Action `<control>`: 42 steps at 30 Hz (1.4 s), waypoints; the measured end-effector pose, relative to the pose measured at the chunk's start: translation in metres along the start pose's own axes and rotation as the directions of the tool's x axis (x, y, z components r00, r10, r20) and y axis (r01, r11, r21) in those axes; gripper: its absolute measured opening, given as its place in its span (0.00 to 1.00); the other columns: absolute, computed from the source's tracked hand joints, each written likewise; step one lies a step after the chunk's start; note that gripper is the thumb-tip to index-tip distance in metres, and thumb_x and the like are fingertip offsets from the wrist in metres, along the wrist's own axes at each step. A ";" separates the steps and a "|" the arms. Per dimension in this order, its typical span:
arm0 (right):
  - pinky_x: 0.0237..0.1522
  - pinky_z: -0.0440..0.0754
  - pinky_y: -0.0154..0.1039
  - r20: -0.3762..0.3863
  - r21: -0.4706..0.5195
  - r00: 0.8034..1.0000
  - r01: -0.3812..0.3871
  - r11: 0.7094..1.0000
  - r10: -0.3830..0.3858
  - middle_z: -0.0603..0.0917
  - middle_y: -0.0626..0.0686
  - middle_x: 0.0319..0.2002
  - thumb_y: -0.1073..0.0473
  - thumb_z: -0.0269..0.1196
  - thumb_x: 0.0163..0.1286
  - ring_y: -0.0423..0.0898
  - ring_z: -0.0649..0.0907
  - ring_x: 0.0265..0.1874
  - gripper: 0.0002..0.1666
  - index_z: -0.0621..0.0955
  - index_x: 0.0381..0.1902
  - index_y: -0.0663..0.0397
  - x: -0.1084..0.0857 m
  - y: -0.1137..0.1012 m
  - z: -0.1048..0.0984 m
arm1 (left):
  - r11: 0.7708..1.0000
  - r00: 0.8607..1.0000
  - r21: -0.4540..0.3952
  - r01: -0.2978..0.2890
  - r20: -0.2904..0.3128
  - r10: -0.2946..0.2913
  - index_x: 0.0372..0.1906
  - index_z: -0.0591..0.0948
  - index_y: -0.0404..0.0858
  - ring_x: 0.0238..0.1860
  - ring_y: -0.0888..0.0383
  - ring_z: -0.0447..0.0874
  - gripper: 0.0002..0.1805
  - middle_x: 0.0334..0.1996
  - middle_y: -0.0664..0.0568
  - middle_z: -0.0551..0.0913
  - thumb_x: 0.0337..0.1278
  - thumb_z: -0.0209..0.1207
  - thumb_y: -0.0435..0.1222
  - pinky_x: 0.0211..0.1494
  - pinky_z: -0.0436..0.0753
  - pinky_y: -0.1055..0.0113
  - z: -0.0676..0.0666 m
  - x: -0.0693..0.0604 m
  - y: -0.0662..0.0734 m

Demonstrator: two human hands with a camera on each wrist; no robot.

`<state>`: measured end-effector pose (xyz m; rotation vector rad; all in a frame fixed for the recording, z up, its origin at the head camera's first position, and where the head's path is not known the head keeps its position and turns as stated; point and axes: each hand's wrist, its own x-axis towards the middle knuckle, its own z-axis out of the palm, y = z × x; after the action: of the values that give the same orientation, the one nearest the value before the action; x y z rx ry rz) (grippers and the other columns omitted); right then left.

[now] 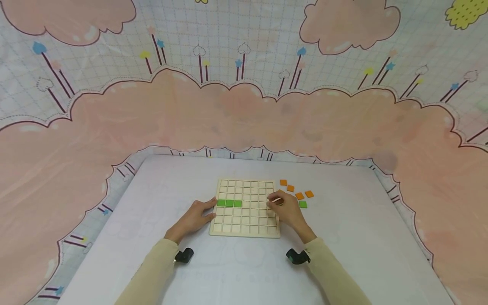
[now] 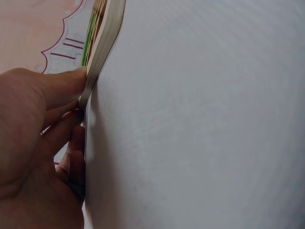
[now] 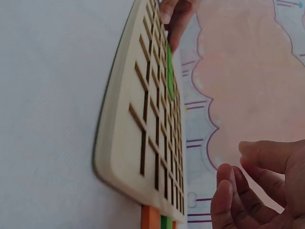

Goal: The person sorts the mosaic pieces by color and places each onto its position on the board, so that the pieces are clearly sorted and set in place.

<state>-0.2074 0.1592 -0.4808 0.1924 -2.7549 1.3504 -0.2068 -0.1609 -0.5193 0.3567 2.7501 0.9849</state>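
A pale wooden grid board (image 1: 228, 232) lies flat, with three green square tiles (image 1: 229, 203) side by side in one row at its left. My left hand (image 1: 195, 217) rests at the board's left edge, thumb and fingertips touching it apart from each other. In the left wrist view the thumb (image 2: 66, 87) lies against the rim. Over the board's right side hovers my right hand (image 1: 286, 209). Its fingers (image 3: 224, 195) bend loosely toward the thumb, a gap between them, and no tile shows there in the right wrist view.
Several loose orange tiles (image 1: 299, 196) lie to the right of the board, with a loose green tile (image 1: 303, 204) beside the right hand. The white tabletop (image 1: 236, 271) meets a patterned cloth (image 1: 248, 123) behind and at the sides.
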 end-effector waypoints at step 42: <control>0.36 0.84 0.36 -0.024 -0.105 0.984 -0.177 0.979 0.175 0.85 0.61 0.51 0.59 0.65 0.66 0.56 0.84 0.46 0.16 0.83 0.50 0.60 0.000 0.079 -0.065 | 1.000 1.000 -0.020 0.015 0.013 -0.014 0.73 0.65 0.43 0.67 0.47 0.65 0.32 0.76 0.56 0.61 0.67 0.59 0.39 0.72 0.66 0.44 0.000 -0.003 0.001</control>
<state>-0.2183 0.2591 -0.5027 -0.0688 -2.8803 1.2294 -0.2037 -0.1614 -0.5183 0.3385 2.7255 1.0018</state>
